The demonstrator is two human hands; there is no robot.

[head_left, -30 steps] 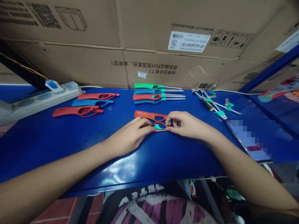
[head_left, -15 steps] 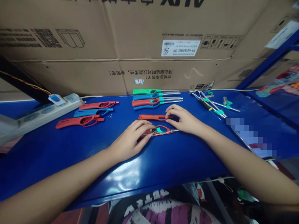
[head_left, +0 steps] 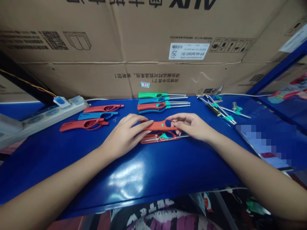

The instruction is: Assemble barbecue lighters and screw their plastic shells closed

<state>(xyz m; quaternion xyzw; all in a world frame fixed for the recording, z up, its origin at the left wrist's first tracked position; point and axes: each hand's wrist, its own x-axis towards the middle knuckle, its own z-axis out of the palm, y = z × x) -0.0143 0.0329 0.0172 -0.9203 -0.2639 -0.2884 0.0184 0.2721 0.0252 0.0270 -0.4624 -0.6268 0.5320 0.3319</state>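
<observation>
Fingers (head_left: 144,125) of the left hand (head_left: 126,132) and right hand (head_left: 193,125) pinch opposite ends of an orange lighter shell (head_left: 157,126), nearly closed, at the frame's center; just below, an opened lighter half (head_left: 159,140) with a green trigger (head_left: 166,136) lies on the blue table (head_left: 163,166).

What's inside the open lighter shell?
A clear part and green piece lie inside the shell; a metal rod sticks out. The left hand covers the shell's far left corner, hiding what's there.
</observation>
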